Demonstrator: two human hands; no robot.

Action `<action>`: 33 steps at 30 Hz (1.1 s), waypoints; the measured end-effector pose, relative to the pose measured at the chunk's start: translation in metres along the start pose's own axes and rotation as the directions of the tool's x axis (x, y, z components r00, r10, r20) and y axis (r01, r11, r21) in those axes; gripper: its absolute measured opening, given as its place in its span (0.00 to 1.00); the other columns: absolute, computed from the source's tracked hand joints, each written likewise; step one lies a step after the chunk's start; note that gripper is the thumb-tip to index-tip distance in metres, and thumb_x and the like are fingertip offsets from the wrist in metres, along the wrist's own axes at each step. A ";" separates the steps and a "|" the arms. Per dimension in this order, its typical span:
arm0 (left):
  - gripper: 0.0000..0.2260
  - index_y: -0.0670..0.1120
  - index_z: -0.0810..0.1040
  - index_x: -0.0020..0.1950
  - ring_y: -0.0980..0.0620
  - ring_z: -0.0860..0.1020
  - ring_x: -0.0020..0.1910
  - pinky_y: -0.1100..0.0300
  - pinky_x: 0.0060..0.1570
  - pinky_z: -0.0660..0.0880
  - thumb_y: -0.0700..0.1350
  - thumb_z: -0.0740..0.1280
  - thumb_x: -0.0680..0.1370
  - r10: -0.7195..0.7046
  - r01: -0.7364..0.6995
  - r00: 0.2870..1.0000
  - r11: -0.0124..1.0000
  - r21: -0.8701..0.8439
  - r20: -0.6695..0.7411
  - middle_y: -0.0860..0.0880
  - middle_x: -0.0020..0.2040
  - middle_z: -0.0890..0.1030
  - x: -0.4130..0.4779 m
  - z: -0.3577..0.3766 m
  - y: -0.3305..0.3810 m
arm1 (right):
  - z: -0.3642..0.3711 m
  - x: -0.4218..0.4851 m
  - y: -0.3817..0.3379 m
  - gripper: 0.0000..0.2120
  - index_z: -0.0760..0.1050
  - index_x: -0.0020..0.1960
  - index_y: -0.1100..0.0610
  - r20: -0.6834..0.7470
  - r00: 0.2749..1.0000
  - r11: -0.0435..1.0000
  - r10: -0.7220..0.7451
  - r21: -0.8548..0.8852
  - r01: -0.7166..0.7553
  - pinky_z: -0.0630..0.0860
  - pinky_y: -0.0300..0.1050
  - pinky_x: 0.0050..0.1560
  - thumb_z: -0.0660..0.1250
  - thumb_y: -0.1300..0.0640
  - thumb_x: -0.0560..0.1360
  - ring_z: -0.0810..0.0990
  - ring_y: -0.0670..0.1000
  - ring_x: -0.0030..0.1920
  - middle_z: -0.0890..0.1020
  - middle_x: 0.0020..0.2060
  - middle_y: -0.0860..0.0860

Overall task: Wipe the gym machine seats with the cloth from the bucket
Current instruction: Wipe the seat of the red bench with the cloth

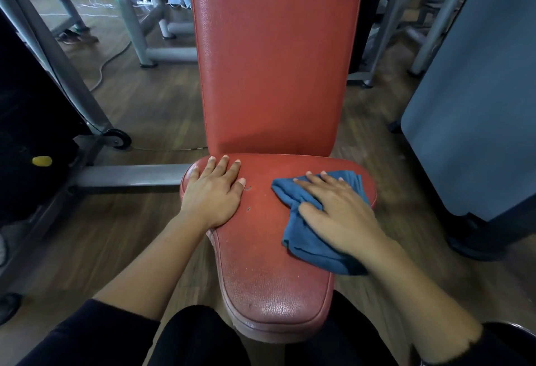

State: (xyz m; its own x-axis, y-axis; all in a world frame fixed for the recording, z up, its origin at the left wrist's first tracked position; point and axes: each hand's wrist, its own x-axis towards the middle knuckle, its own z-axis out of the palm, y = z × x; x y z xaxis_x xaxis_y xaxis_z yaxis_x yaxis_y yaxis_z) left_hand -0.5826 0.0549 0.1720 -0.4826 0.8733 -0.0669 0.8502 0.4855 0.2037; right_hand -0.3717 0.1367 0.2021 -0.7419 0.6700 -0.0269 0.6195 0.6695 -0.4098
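The red seat (261, 249) is wide at its far end and narrows to a rounded tip at the near edge, and its grained vinyl is worn pale and glossy near that tip. The red backrest (275, 61) rises from the far edge, leaning away.

The blue cloth (307, 241) lies crumpled on the right half of the seat. Its far end is close to the far right corner, and its near end reaches the right edge where the seat narrows.

The right hand (339, 215) lies palm down on top of the cloth. Its fingers are straight and spread and press the fabric onto the vinyl without gripping it, with the fingertips at the far end of the cloth.

The left hand (213, 194) lies flat on the far left corner of the seat, fingers straight and slightly apart, holding nothing. Its heel sits at the left edge. It is apart from the cloth, with bare vinyl and two small dark scuffs (248, 189) between them.

Black sleeves (87, 331) cover the upper forearms at the bottom of the view.

A grey steel bar (130, 175) runs left from under the seat over the wooden floor (150, 99). Beyond its left end are a yellow knob (42, 160) and a small black wheel (119, 139). A blue-grey panel (470, 104) stands to the right.
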 end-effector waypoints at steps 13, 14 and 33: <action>0.23 0.53 0.53 0.77 0.49 0.46 0.77 0.48 0.74 0.43 0.55 0.48 0.82 -0.010 0.010 1.000 1.000 0.008 0.015 0.50 0.78 0.51 0.001 0.000 -0.001 | 0.001 -0.042 -0.017 0.41 0.60 0.74 0.41 -0.013 0.999 0.995 -0.030 0.092 0.031 0.40 0.38 0.73 0.39 0.39 0.62 0.51 0.42 0.75 0.59 0.75 0.42; 0.23 0.53 0.53 0.77 0.49 0.46 0.77 0.48 0.74 0.43 0.55 0.48 0.82 -0.011 0.011 1.000 1.000 0.008 0.015 0.50 0.78 0.51 0.001 0.000 -0.001 | 0.001 -0.032 -0.016 0.42 0.60 0.74 0.42 -0.012 1.000 0.998 -0.012 0.066 0.013 0.41 0.40 0.73 0.38 0.39 0.61 0.51 0.43 0.75 0.59 0.75 0.44; 0.23 0.53 0.53 0.77 0.50 0.46 0.77 0.49 0.74 0.42 0.55 0.48 0.82 -0.004 0.004 1.000 1.000 0.003 -0.008 0.50 0.78 0.50 0.001 0.001 -0.001 | 0.005 0.044 0.015 0.26 0.60 0.75 0.49 -0.077 0.986 0.981 0.144 -0.122 -0.153 0.44 0.48 0.74 0.52 0.48 0.78 0.54 0.52 0.75 0.59 0.76 0.51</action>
State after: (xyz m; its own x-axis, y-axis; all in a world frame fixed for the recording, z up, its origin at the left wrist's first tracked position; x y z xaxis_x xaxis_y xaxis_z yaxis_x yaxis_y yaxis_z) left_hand -0.5840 0.0557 0.1711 -0.4874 0.8711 -0.0601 0.8490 0.4888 0.2007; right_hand -0.3966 0.1748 0.1905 -0.6225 0.7825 -0.0152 0.7524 0.5930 -0.2867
